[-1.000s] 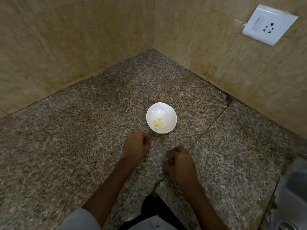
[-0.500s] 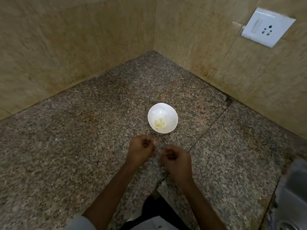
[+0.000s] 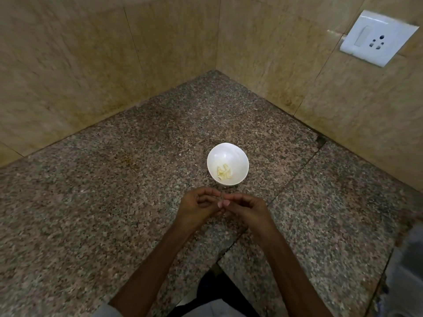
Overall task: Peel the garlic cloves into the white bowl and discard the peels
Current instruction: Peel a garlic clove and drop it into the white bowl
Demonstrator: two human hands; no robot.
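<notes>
A small white bowl (image 3: pixel 227 154) stands on the granite counter (image 3: pixel 114 191) and holds several pale peeled garlic cloves (image 3: pixel 224 172). Just in front of the bowl my left hand (image 3: pixel 198 208) and my right hand (image 3: pixel 246 208) meet fingertip to fingertip. Between the fingertips is a small pale thing (image 3: pixel 221 199), most likely a garlic clove; it is largely hidden by my fingers. Both hands hover a little above the counter.
Beige tiled walls close the corner behind the bowl. A white switch and socket plate (image 3: pixel 375 38) sits on the right wall. A steel sink edge (image 3: pixel 405 271) shows at the lower right. The counter's front edge runs near my forearms.
My two hands, apart a second ago, have come together in front of the bowl and now pinch the small thing between their fingertips. The bowl has not moved.
</notes>
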